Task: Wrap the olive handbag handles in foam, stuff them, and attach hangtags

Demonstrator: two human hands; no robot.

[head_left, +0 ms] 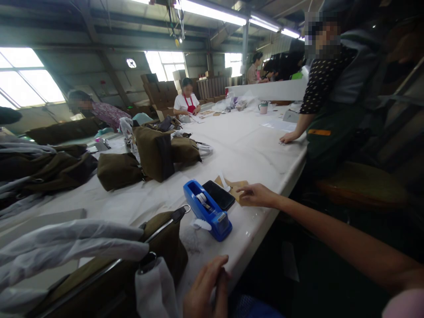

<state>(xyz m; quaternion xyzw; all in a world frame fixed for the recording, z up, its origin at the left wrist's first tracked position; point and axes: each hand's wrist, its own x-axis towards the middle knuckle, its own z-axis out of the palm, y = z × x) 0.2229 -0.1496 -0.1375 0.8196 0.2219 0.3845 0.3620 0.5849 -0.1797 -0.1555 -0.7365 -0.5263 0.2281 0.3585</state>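
My right hand (pixel 256 195) reaches over the table to the brown paper pieces (pixel 243 184). Its fingers are loosely stretched out at their edge, and no grip on them shows. Low in the view, my left hand (pixel 207 287) is by the table's front edge with its fingers curled together; anything inside them is hidden. Between the hands stands a blue tape dispenser (pixel 207 210) with a roll of tape in it. A black phone (pixel 219 194) lies right behind it, beside the brown paper. An olive bag (pixel 162 238) with a zipper and white-wrapped handles lies left of my left hand.
More olive bags (pixel 150 150) stand farther back on the white table (pixel 245 141), with a heap of them (pixel 43 168) at far left. A co-worker (pixel 331 84) leans a hand on the table at right. Other people sit farther off. A cup (pixel 263 107) stands at the back.
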